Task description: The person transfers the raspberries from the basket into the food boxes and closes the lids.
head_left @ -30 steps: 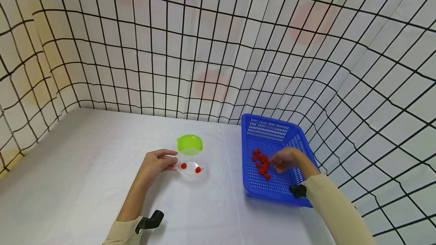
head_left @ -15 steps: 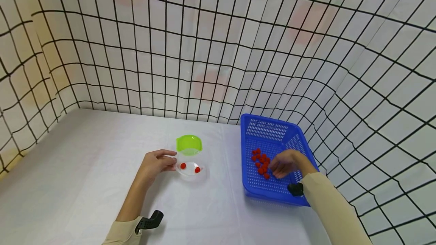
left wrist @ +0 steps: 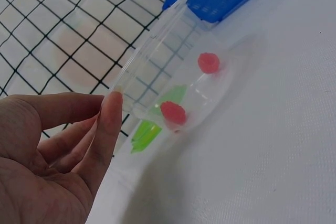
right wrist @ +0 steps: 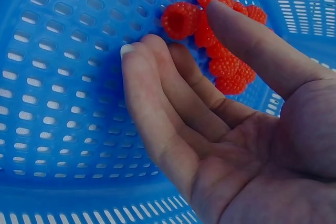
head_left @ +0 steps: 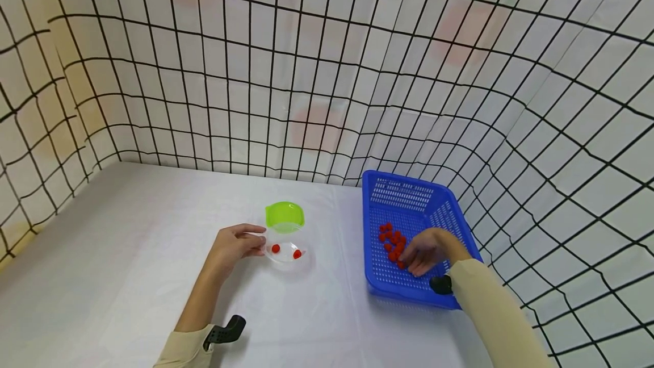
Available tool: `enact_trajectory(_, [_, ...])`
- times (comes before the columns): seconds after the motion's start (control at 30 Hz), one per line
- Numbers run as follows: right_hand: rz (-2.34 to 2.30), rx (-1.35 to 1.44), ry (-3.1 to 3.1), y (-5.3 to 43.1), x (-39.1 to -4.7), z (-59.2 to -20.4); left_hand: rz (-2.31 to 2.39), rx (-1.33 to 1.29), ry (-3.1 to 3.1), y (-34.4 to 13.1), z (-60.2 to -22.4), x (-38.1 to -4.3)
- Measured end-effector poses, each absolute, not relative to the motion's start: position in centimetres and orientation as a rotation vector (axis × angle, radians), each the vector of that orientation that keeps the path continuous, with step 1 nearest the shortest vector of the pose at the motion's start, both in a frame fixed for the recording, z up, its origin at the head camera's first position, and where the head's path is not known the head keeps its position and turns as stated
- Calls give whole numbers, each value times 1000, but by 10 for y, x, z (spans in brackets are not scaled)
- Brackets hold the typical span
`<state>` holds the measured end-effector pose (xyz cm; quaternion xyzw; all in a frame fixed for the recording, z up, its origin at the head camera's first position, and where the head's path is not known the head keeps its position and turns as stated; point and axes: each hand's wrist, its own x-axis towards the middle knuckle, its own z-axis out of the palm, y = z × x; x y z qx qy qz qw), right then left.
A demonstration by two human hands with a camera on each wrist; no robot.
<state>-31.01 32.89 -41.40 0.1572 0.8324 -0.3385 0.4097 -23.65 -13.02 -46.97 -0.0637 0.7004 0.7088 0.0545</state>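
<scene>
Nearest, at the lower edge of the head view, were two beige sleeves (head_left: 495, 305) and a black wrist mount at each cuff (head_left: 227, 331). Left hand (head_left: 232, 247): thumb and fingers pinched the side of the rim of a clear plastic bowl (left wrist: 163, 51); the bowl stood upright on a white tablecloth (head_left: 128, 243). Two red raspberries, one (left wrist: 173, 113) nearer the pinching hand and the other (left wrist: 209, 63) farther from it, lay apart on the bowl's floor. Right hand (head_left: 426, 251): inside a blue perforated plastic basket (head_left: 365, 231), thumb held well away from the fingers, a gap between them, fingers bent slightly and lying side by side. In the right wrist view a hollow-ended raspberry (right wrist: 181, 20) showed between thumb tip and fingertips, beside a bunched raspberry cluster (right wrist: 223, 66) on the basket floor; contact between thumb and fruit could not be told. Just beyond the bowl lay a lime-green plastic piece (head_left: 284, 214), lid-like, its near edge seen through the bowl's clear wall; whether the two touched could not be told. Farthest, behind basket and tablecloth, rose black grid mesh (head_left: 250, 72) over white backing (head_left: 166, 79) with blurred pink patches (head_left: 462, 33).
</scene>
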Motion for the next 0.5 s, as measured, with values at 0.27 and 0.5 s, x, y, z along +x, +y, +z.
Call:
enact_trajectory(0.27, [-853, 437, 2096, 328, -315, -420, 2156, -208, 2126, -130, -470, -236])
enact_trajectory(0.5, [-881, 426, 2124, 330, -314, -422, 2146, -210, 2131, -129, -470, -236])
